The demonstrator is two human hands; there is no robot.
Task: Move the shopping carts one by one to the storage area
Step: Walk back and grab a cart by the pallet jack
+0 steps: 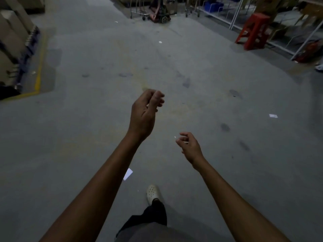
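Left hand (146, 112) and right hand (189, 146) were loosely curled, both empty, nearer than red stool (253, 30). Shopping carts (139, 9) stood left of stool, farther back.

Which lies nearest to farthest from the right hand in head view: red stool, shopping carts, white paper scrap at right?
1. white paper scrap, on the floor right of the right hand.
2. red stool, upper right.
3. shopping carts, far end, top.

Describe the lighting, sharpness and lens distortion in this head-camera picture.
Head view: dim, even light, corners darkened; the wide-angle lens stretches the forearms and tilts the shelving; the far shopping carts and red stool look soft, the left hand and right hand sharper; no glare on the floor.
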